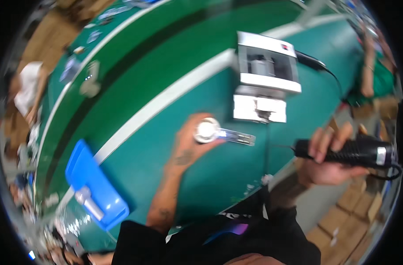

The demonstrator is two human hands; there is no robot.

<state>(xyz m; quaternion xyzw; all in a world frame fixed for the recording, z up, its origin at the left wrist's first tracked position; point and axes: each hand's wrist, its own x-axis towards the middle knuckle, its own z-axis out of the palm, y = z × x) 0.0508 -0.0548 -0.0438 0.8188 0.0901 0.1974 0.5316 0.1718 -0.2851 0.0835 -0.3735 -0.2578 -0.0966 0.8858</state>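
My left hand (193, 139) is closed around a small white device with a round head (207, 130). From that head a narrow silvery handle (237, 137) points right, with small dark and light details at its end. My right hand (327, 152) grips a black electric screwdriver (360, 152) above the table's near right edge. Its thin bit points left toward the device, and the two are apart. A white screw feeder (270, 81) with a see-through cover stands beyond both hands.
A blue tray (93, 176) at left holds another round-headed white device (90, 203). Behind the green table (153, 163) runs a green belt (135, 62) carrying a pale item (91, 79). A black cable (331, 75) lies by the feeder. Other people sit at both sides; cardboard boxes (342, 212) stand lower right.
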